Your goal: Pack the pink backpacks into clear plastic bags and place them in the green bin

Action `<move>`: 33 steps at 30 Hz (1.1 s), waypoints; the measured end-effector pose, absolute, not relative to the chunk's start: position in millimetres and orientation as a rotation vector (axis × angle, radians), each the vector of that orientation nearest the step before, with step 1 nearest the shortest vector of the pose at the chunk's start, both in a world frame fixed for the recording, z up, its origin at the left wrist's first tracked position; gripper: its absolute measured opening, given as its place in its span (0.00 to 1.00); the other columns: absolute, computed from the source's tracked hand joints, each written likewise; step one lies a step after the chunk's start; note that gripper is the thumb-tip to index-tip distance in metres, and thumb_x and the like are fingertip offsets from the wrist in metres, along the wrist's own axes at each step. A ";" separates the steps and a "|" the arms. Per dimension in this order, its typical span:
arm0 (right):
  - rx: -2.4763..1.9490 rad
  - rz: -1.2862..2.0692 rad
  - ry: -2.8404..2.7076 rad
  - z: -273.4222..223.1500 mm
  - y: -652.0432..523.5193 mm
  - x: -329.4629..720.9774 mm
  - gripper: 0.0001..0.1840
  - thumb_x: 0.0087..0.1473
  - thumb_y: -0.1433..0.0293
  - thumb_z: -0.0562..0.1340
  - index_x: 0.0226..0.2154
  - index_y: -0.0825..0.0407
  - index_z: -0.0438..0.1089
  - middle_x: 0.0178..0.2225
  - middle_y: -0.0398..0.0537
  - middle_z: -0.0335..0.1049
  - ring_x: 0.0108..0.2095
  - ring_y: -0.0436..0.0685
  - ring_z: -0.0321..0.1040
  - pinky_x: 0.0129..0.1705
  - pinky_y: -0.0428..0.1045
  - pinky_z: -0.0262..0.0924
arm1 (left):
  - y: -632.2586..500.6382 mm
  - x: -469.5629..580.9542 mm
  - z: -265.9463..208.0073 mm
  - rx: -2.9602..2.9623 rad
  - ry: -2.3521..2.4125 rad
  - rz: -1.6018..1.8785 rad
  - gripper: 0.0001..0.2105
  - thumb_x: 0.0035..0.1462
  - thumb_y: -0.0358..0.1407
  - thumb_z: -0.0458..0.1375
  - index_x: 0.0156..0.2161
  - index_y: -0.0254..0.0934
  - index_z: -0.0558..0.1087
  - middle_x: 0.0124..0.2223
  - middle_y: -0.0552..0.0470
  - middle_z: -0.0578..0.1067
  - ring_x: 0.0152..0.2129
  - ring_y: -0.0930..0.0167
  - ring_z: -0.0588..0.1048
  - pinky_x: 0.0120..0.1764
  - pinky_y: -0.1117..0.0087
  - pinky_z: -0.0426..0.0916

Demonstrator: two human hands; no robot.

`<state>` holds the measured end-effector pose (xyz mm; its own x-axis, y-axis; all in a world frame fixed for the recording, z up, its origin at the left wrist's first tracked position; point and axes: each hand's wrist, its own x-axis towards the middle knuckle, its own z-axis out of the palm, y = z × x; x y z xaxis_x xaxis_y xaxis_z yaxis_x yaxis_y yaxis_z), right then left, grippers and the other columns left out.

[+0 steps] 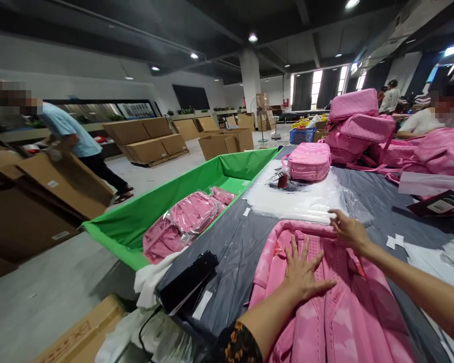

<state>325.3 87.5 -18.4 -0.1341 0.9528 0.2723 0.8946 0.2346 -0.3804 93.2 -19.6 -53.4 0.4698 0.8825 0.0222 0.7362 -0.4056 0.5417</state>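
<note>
A pink backpack [336, 312] lies on the dark covered table in front of me, its padded back and straps facing up. My left hand [304, 269] rests flat on it with fingers spread. Over the top edge of the backpack is my right hand [348, 231], its fingers loosely bent and apart, close to the stack of clear plastic bags [287, 201]; no object shows in it. On that stack stands a small pink bag [309, 161] with a tag [282, 177] beside it.
A green bin [117, 237] along the table's left holds pink bags in clear plastic [192, 214]. A black box-like item [189, 280] sits at the table edge. Pink backpacks [355, 126] are piled at the back right. One person [71, 136] handles cardboard at left; another [419, 121] is at right.
</note>
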 end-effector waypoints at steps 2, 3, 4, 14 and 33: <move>-1.614 0.270 -2.066 -4.6 149.8 321.8 0.17 0.62 0.62 0.56 0.48 0.48 0.74 0.31 0.46 0.79 0.31 0.56 0.77 0.32 0.47 0.66 | -20.1 90.8 -51.7 2.228 1.341 0.455 0.43 0.54 0.71 0.54 0.71 0.59 0.56 0.78 0.50 0.37 0.72 0.38 0.28 0.63 0.24 0.27; -1.600 0.307 -2.085 -3.7 180.3 317.7 0.13 0.60 0.62 0.57 0.41 0.49 0.75 0.28 0.46 0.78 0.29 0.55 0.76 0.31 0.47 0.66 | -20.1 89.9 -51.2 2.216 1.333 0.459 0.43 0.54 0.70 0.55 0.71 0.60 0.56 0.78 0.51 0.37 0.72 0.38 0.29 0.64 0.24 0.27; -1.602 0.335 -2.101 -6.9 208.7 312.9 0.11 0.58 0.61 0.60 0.35 0.49 0.75 0.26 0.45 0.77 0.27 0.54 0.75 0.30 0.47 0.65 | -20.2 89.2 -51.1 2.203 1.329 0.462 0.42 0.55 0.69 0.55 0.71 0.60 0.55 0.78 0.52 0.37 0.72 0.38 0.29 0.64 0.24 0.26; -1.738 0.450 -1.933 -95.5 311.2 309.7 0.10 0.43 0.61 0.70 0.22 0.48 0.73 0.22 0.46 0.71 0.26 0.57 0.66 0.31 0.52 0.58 | -18.7 88.4 -52.8 2.117 1.319 0.430 0.40 0.58 0.67 0.55 0.72 0.62 0.52 0.78 0.55 0.33 0.71 0.41 0.23 0.62 0.24 0.22; -1.386 0.112 -2.124 107.6 199.6 381.6 0.25 0.48 0.44 0.60 0.21 0.47 0.63 0.21 0.47 0.66 0.26 0.57 0.64 0.31 0.51 0.60 | -12.5 87.0 -57.2 2.178 1.266 0.516 0.39 0.57 0.66 0.55 0.70 0.59 0.58 0.78 0.52 0.41 0.72 0.39 0.29 0.64 0.26 0.25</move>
<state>381.6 199.6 107.6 -0.2798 0.8581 0.4306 0.8078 0.4528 -0.3773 87.0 -12.5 -57.2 0.4793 0.8764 0.0470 0.6598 -0.3951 0.6392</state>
